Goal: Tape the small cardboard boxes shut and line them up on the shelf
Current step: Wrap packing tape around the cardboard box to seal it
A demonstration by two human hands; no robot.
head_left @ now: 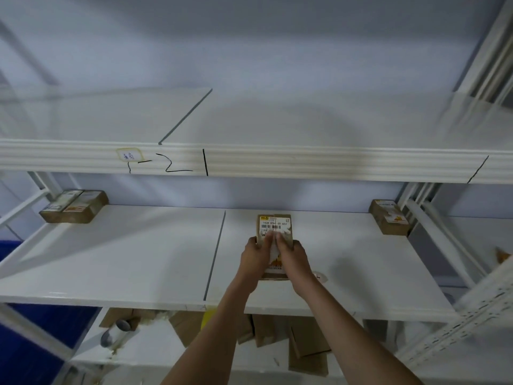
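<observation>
both hands on the box, middle shelf

left hand [254, 255] and right hand [291, 252] grip a small box [274, 226] from either side, fingers curled over its top, on the shelf [347, 273] right of the seam. its label reads "1028 0287 00 603" above a barcode. two more boxes sit back left [75, 207] and back right [390, 216]. the upper rail [305, 162] bears "1-2" in marker.

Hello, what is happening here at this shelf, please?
A person holds a small cardboard box with the left hand and the right hand on the middle shelf. Two more boxes already lie at the back: one at the far left, one at the far right.
</observation>
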